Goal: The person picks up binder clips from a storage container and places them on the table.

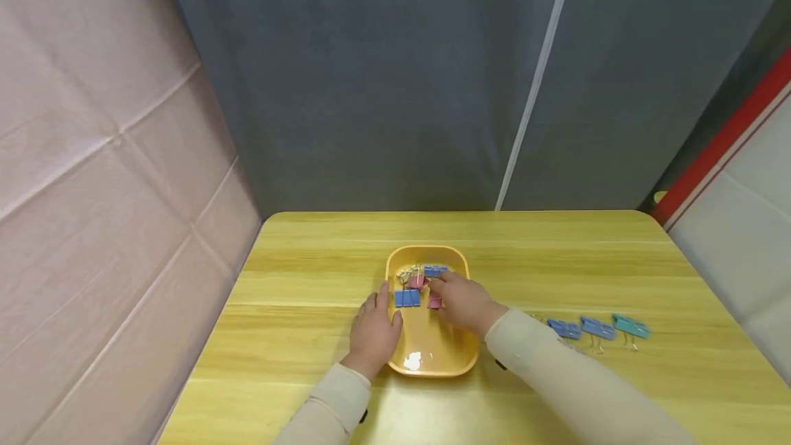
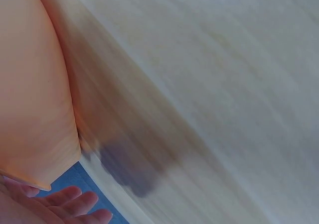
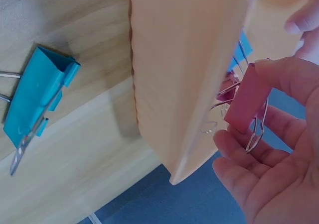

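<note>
An orange tray (image 1: 426, 338) stands on the table with several binder clips at its far end. Inside it I see a blue binder clip (image 1: 407, 299), another blue binder clip (image 1: 435, 270) and a pink binder clip (image 1: 417, 281). My right hand (image 1: 463, 302) reaches over the right rim and pinches a second pink binder clip (image 3: 248, 98) between thumb and fingers, its wire handles showing. At the tray's left rim rests my left hand (image 1: 374, 329), fingers loosely extended; its thumb lies over the edge.
Right of the tray lie a blue binder clip (image 1: 564, 329), another blue one (image 1: 597, 327) and a teal one (image 1: 631, 325). My right sleeve (image 1: 556, 362) partly covers others there. A dark curtain (image 1: 371, 88) hangs behind the wooden table (image 1: 296, 335).
</note>
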Available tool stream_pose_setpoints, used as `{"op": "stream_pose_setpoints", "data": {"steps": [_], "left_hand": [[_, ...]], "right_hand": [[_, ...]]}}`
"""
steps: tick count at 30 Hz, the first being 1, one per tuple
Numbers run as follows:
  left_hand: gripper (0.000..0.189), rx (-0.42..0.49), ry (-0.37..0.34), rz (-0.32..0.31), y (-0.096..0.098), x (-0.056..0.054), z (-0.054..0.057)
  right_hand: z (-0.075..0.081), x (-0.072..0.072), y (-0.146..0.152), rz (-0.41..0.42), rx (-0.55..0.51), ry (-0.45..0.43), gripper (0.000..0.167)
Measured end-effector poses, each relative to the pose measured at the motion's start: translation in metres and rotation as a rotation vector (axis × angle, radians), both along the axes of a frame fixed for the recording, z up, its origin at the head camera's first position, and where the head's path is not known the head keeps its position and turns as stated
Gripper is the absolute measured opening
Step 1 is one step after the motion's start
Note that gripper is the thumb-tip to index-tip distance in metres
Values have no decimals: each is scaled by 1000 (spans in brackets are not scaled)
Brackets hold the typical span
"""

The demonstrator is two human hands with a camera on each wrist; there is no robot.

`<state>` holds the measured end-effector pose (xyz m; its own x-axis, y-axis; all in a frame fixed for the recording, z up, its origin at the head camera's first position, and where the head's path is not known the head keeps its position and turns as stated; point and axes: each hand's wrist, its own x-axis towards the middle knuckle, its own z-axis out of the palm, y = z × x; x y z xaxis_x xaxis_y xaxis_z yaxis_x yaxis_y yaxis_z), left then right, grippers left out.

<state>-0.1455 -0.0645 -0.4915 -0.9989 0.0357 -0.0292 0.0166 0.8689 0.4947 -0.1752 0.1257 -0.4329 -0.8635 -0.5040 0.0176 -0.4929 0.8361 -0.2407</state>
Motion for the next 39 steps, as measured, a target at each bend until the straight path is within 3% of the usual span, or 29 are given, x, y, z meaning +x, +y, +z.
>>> {"op": "stream_pose_setpoints", "data": {"steps": [7,15,23,28,39], "left_hand": [[63,1,8,-7,0,1,1],[63,5,8,-10,0,1,2],[63,2,12,-14,0,0,1],[62,1,3,-13,-1,0,3],[62,-1,3,-26,-1,1,4]], "right_hand": [[9,1,5,-21,-38,-8,40],[12,2,15,-15,-44,50,39],[16,5,28,-74,-66,27,46],[22,5,36,-118,-76,14,47],[24,11,56,-114,-111,60,42]]}}
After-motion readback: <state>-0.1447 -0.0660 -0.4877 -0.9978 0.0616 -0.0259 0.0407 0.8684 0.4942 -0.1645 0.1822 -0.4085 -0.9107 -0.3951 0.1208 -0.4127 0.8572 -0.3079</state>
